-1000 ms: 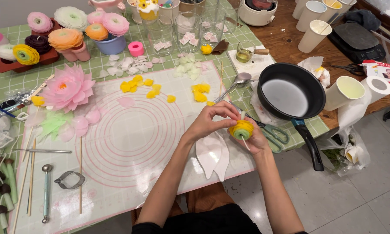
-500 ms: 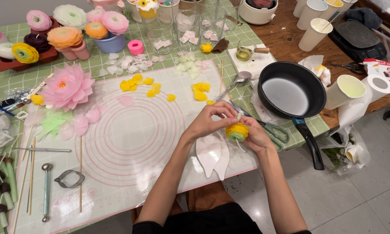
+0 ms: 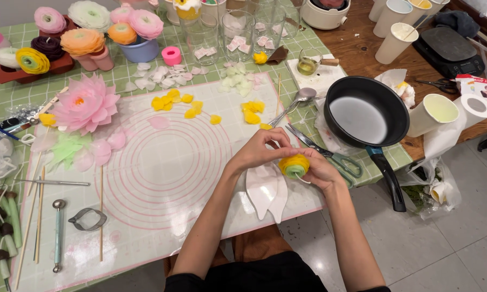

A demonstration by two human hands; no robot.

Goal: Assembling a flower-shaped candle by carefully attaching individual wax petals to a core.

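Observation:
A small yellow flower with a green centre [image 3: 294,165] sits in my right hand [image 3: 318,172], which cups it from below and the right at the table's near edge. My left hand [image 3: 262,148] reaches over from the left, fingertips pinching the flower's top petals. Both hands hover over the right edge of a white mat with pink circles [image 3: 162,178]. Two white leaf-shaped moulds [image 3: 267,190] lie just below my hands. Loose yellow petals [image 3: 252,111] lie on the mat beyond my left hand.
A black frying pan [image 3: 365,114] with white contents stands to the right, scissors [image 3: 330,154] and a spoon [image 3: 297,100] beside it. A big pink flower [image 3: 85,103], finished flowers [image 3: 82,41] and glasses [image 3: 238,32] sit at the back. Sticks and tools [image 3: 58,232] lie left.
My hands have stayed in place at the mat's right edge. The left fingers have shifted slightly on the yellow flower, which has turned a little in my right hand.

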